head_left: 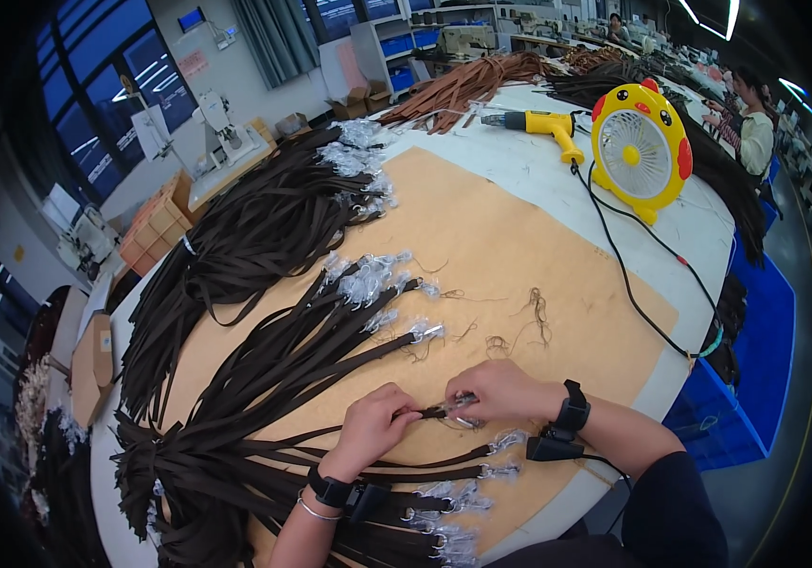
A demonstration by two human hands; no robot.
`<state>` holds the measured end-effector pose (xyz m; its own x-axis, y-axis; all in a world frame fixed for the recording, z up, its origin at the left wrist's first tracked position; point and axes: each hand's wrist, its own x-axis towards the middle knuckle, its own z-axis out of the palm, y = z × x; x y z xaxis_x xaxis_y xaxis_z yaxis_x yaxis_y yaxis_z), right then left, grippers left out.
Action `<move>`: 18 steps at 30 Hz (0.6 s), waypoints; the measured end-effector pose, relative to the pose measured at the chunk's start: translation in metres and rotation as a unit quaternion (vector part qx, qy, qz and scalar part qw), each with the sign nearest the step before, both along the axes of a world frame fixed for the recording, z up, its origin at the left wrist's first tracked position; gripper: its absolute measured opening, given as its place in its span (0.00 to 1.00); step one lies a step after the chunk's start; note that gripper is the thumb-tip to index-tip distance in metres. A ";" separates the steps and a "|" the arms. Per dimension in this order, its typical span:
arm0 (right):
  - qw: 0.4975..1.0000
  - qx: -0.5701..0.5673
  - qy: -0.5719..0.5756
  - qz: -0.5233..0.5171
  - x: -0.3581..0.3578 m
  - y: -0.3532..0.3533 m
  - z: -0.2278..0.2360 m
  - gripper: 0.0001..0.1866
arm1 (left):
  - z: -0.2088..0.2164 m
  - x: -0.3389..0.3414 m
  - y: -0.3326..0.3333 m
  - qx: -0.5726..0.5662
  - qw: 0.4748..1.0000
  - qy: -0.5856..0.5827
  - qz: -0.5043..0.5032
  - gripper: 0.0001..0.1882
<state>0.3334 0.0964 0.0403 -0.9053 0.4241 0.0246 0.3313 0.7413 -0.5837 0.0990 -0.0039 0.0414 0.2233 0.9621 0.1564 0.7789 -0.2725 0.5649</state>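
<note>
one white table (pixel 529 163) carries dark straps (pixel 245 241); from the pinching left hand (pixel 379 426) toward the right hand (pixel 499 390) runs a strap end (pixel 431 413), likely light and limp, best held flat near its tip; right fingers clasp a small metallic piece (pixel 465 400).

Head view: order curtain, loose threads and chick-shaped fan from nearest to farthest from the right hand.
1. Loose threads: just beyond the right hand, on tan sheet.
2. Chick-shaped fan: farther, toward upper right.
3. Curtain: background, upper left.

Dark brown on long flat straps (pixel 247 251) at nine o'clock, yellow and red on chick-shaped plastic fan (pixel 635 151) at two.
</note>
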 end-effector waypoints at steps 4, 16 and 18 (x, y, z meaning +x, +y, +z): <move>0.990 -0.030 0.039 -0.128 0.004 0.014 -0.011 0.15 | -0.017 0.000 0.007 0.062 0.995 -0.046 0.066 0.09; 0.990 0.028 0.084 -0.111 -0.014 -0.003 -0.018 0.12 | -0.016 0.012 0.021 -0.062 0.988 -0.120 0.071 0.10; 0.989 0.037 0.088 -0.109 -0.016 -0.003 -0.021 0.11 | -0.018 0.014 0.020 -0.056 0.981 -0.154 0.101 0.08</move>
<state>0.3179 0.0930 0.0195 -0.7707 0.6006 0.2127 0.3863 0.7059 -0.5937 0.1133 0.0158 0.0230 -0.0149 0.9969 0.0773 0.5984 -0.0530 0.7995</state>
